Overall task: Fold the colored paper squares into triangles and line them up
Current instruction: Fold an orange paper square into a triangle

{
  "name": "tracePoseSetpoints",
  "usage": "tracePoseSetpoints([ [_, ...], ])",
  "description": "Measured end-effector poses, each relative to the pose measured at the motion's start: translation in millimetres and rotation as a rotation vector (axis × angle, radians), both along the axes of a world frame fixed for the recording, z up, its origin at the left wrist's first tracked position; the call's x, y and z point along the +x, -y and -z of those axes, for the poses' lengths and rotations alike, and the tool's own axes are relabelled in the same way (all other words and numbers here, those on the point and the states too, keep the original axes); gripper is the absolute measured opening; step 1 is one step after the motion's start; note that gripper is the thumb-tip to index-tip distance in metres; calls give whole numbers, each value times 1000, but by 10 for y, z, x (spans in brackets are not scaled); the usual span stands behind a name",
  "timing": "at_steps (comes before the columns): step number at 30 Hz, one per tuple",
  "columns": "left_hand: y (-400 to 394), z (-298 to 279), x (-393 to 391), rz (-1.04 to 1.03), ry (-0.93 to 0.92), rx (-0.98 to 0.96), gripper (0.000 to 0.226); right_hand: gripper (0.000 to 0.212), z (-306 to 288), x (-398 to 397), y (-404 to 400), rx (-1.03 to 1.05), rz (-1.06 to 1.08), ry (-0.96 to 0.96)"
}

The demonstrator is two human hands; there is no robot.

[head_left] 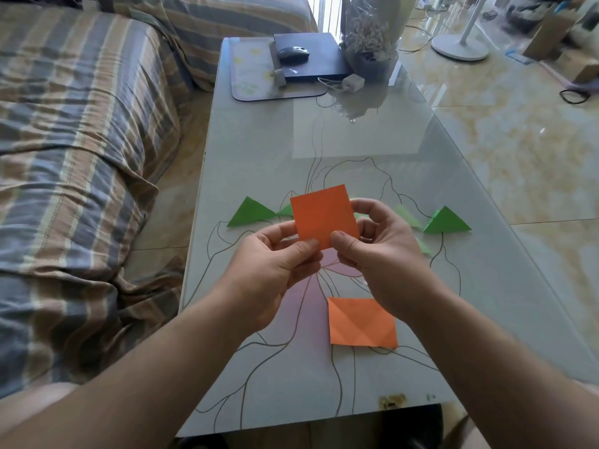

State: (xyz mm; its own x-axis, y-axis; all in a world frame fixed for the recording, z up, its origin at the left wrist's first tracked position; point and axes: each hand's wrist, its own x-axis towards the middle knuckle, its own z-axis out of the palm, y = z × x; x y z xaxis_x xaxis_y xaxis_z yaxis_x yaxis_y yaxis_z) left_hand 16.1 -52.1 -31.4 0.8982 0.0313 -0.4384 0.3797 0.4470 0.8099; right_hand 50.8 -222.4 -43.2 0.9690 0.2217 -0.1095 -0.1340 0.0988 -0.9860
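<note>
I have the orange square (324, 217) lifted off the table (356, 147), held up in front of me above the row of green triangles (251, 212) that already lie in a line across the glass. My left hand (275, 270) pinches its lower edge with thumb and forefinger, and my right hand (376, 251) pinches the lower right corner, thumb in front and the other fingers (363, 204) curled round behind the sheet. It looks like ordinary craft paper: next to no weight, thin, limp enough to sag if I hold only one corner, yet stiff enough to stand flat with two pinches. It should take a crease readily, and a wrong crease will likely stay, so I judge a light grip at opposite corners is best, bringing one tip onto the other before pressing along the diagonal. The glass is probably slick, so the sheet may slide under my fingers when I flatten it. A second orange sheet (362, 322), already marked with creases, lies flat on the table near my right wrist.
</note>
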Motion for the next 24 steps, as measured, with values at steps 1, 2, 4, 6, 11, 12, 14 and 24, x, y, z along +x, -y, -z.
tracePoseSetpoints([
  [1,1,6,1,-10,0,4,56,35,0,-2,2,14,2,-15],
  [2,0,13,1,-18,0,6,52,34,-1,-2,2,31,-1,-32],
  [4,3,28,0,-27,-2,9,43,33,2,-1,-1,49,-21,-68],
  [6,11,41,0,-36,-9,30,39,34,25,6,-5,29,-36,-92],
  [11,23,30,-9,-34,16,79,46,38,36,22,-5,38,-45,-120],
  [12,25,26,-17,-26,28,92,43,41,35,21,-6,54,-57,-140],
  [14,35,25,-32,-6,53,133,32,48,50,17,-13,42,-92,-164],
  [24,65,84,-37,-110,66,80,22,11,73,-14,-74,-22,-99,-345],
])
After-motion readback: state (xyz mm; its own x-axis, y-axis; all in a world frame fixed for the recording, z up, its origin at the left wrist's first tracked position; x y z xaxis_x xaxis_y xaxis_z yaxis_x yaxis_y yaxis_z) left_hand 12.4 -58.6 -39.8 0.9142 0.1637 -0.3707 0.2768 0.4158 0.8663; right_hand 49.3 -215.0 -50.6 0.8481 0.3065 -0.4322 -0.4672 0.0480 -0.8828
